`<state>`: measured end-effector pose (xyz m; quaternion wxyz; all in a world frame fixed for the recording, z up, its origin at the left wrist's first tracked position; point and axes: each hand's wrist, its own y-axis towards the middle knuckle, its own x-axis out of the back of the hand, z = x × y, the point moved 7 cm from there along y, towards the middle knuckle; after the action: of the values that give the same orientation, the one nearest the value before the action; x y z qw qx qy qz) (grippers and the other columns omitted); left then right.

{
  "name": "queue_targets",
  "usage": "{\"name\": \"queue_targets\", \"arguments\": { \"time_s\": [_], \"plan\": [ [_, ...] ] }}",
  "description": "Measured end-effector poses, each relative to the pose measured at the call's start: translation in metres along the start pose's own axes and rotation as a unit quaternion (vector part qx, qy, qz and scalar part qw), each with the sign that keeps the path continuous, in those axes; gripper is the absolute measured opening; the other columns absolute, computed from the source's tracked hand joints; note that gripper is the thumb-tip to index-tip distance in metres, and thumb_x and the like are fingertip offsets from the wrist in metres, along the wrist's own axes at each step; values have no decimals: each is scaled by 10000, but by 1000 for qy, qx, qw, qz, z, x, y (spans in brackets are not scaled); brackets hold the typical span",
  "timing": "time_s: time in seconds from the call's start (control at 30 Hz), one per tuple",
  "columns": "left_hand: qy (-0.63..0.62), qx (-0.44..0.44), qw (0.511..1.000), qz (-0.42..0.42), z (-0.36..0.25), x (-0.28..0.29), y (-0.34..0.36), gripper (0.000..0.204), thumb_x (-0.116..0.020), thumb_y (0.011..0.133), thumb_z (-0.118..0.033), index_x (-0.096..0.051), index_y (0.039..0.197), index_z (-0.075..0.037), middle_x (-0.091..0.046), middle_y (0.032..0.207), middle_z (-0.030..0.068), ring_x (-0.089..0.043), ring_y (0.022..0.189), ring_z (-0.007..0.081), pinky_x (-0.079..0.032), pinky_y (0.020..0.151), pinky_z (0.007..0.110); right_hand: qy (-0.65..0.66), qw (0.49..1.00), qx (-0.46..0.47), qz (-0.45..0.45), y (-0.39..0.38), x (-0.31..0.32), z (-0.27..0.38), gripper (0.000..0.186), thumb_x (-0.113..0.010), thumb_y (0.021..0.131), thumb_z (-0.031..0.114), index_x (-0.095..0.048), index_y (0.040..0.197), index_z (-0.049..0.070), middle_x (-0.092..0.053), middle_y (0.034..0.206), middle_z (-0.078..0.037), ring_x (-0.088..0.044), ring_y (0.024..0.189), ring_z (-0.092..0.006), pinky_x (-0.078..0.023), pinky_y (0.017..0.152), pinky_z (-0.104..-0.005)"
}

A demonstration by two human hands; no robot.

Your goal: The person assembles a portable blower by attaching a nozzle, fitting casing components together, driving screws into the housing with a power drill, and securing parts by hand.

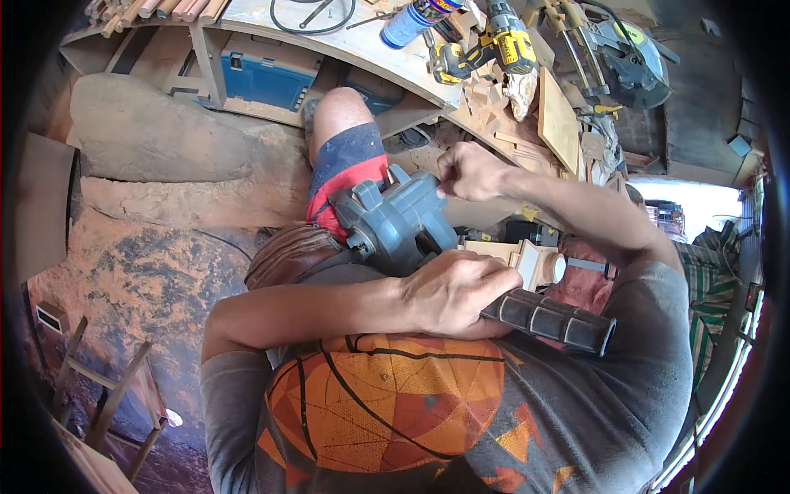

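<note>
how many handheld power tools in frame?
2. A grey power tool sits against the person's body, left hand on its black ribbed handle, right hand at its top. A yellow drill lies on the workbench. Clutter may hide more.

Sawdust-strewn earthen floor (156, 247); a cluttered wooden table (362, 41) above, a blue case (267, 78) on its lower shelf; daylight enters at right

Spray can (414, 20): you see it lying on the workbench (346, 41), blue, with a red-and-yellow label.
Case (265, 76): blue box under the workbench.
</note>
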<state>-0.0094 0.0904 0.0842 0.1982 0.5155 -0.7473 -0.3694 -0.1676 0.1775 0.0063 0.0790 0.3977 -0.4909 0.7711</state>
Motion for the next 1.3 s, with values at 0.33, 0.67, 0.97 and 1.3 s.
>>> {"name": "queue_targets", "arguments": {
  "time_s": [0.33,0.67,0.97,1.3],
  "plan": [
    [12,2,999,-36,-3,9,-4,495,-899,742,-248,-624,1087,-22,-670,898,118,-701,763,317,-571,678,416,655,698,-273,-97,-47,-67,-29,269,-802,946,201,-624,770,103,-552,625,41,-465,503,-88,-355,436,-276],
    [-5,12,1000,8,-7,3,-4,470,-849,765,-227,-557,1068,-19,-640,863,140,-698,758,340,-564,672,434,-196,961,196,-13,-10,17,30,129,-741,824,144,-693,908,59,-722,916,-107,-706,895,-344,-571,749,-478],
    [-15,15,1000,6,-4,7,-1,494,-888,715,-172,-609,1090,-10,-672,899,126,-702,753,320,-566,653,414,-179,974,132,51,-3,-4,11,158,-748,798,137,-715,901,21,-723,825,-151,-715,804,-327,-578,740,-450],
    [0,6,999,-32,-9,8,-4,559,-910,720,-284,-608,1108,-18,-645,865,124,-688,739,334,-563,663,431,611,699,-314,-196,-56,-72,-21,255,-735,965,131,-622,747,62,-484,590,1,-426,479,-115,-351,411,-310]
  ]
}}
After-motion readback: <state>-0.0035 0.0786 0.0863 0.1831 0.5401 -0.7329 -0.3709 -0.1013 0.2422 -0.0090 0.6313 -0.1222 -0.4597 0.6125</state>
